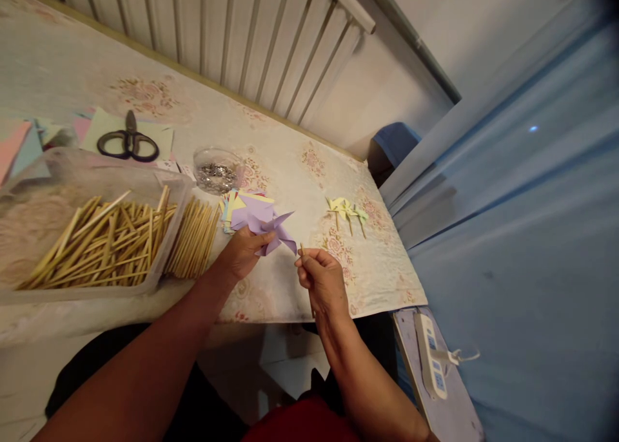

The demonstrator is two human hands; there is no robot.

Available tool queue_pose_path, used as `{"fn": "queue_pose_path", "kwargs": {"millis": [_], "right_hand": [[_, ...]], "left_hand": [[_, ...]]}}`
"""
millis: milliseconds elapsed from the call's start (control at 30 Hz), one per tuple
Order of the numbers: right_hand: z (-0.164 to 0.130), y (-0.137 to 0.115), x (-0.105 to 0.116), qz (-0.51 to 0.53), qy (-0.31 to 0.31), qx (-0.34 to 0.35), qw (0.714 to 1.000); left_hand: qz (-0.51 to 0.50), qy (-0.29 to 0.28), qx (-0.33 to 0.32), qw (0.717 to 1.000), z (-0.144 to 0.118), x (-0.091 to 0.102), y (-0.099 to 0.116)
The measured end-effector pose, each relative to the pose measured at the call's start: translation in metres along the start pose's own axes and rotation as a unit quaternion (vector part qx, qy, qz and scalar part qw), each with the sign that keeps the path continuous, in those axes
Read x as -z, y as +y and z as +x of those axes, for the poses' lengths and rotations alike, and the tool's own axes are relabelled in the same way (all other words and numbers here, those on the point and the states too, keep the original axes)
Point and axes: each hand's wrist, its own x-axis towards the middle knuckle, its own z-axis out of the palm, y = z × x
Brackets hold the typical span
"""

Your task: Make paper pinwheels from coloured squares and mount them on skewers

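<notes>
A purple paper pinwheel (264, 226) sits pinched in the left hand (244, 252), held just above the desk (290, 165). Just to its right, the right hand (322, 278) grips a thin wooden stick (302, 249) between closed fingertips, the stick's tip near the pinwheel's edge. Behind the left hand lies a stack of coloured paper squares (229, 207). To its left, loose sticks (193, 239) rest beside a clear tray (87, 236) of more. Beyond the right hand lie finished pinwheels (345, 211).

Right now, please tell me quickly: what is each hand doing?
Left hand: closed, holding the purple paper pinwheel.
Right hand: closed, pinching a thin wooden stick.
</notes>
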Motion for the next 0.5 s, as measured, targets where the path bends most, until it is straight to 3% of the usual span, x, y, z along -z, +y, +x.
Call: {"fn": "queue_pose_path", "kwargs": {"millis": [500], "right_hand": [[-0.0004, -0.0009, 0.0016, -0.016, -0.001, 0.0, 1.0]], "left_hand": [[0.015, -0.023, -0.005, 1.0, 0.0005, 0.0031, -0.0014]]}}
